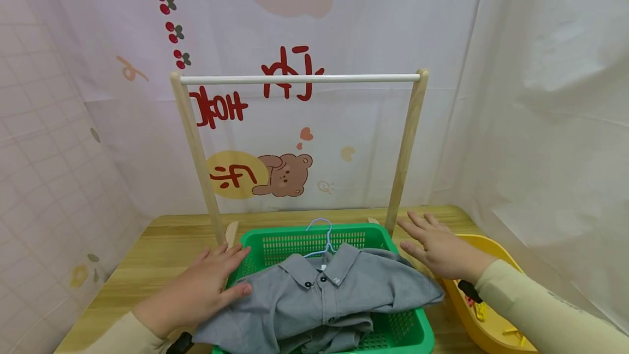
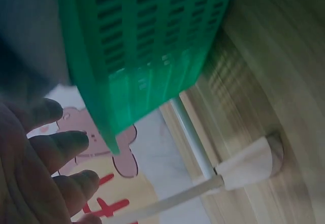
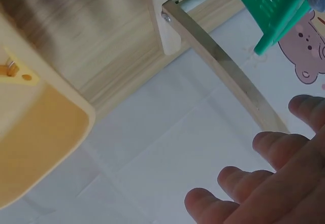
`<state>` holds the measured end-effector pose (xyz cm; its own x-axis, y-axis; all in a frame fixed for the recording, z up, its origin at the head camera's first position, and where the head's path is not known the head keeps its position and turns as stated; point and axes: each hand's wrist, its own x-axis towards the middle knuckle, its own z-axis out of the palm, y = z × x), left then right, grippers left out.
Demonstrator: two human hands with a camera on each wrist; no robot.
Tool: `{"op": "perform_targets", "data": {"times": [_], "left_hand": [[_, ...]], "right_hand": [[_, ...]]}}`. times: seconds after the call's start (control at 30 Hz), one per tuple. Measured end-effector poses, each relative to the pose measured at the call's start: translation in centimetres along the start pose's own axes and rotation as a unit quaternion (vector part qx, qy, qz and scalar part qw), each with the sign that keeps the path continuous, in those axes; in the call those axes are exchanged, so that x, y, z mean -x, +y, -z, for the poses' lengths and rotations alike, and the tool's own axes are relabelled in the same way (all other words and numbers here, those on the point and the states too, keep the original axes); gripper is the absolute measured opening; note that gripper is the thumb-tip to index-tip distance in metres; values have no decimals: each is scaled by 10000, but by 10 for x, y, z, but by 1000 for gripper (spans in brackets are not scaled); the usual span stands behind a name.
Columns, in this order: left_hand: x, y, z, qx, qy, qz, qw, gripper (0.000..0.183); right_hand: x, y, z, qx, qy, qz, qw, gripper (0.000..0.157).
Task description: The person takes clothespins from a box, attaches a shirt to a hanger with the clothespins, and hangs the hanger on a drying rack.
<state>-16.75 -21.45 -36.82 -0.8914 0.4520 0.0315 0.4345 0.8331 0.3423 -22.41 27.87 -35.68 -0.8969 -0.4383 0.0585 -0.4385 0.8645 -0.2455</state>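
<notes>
A grey button-up shirt (image 1: 300,305) lies spread over a green plastic basket (image 1: 417,337), its collar toward the back. The hook of a light blue hanger (image 1: 328,234) sticks up from the collar. My left hand (image 1: 201,283) is above the basket's left side by the shirt, fingers extended; whether it touches the cloth I cannot tell. On the other side my right hand (image 1: 437,247) hovers with spread fingers between the basket and a yellow tray, holding nothing. The left wrist view shows the left fingers (image 2: 61,150) beside the basket wall (image 2: 137,82), apart from it.
Behind the basket stands a wooden rack with a white rail (image 1: 300,78) and a wooden post (image 1: 408,152) at the right. At the right, the yellow tray (image 1: 474,242) holds small yellow and red clips (image 1: 480,310). A printed cloth (image 1: 368,31) hangs behind the wooden table (image 1: 132,266).
</notes>
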Motion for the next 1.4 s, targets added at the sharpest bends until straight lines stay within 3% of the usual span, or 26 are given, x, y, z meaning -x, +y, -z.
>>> {"op": "perform_targets", "data": {"times": [0.33, 0.77, 1.23, 1.4], "left_hand": [[-2, 7, -15, 360, -412, -105, 9984, 79], [-3, 13, -26, 188, -228, -291, 9991, 64], [-3, 13, -35, 7, 111, -427, 9990, 53], [-4, 15, -33, 11, 21, -363, 9993, 52]], "right_hand": [[-10, -3, -7, -100, -223, 135, 9996, 65], [-22, -8, -9, -117, -423, 260, 9987, 61], [-31, -14, -18, -309, -997, 169, 9944, 56], [-32, -8, -22, -274, -987, 312, 9942, 57]]}}
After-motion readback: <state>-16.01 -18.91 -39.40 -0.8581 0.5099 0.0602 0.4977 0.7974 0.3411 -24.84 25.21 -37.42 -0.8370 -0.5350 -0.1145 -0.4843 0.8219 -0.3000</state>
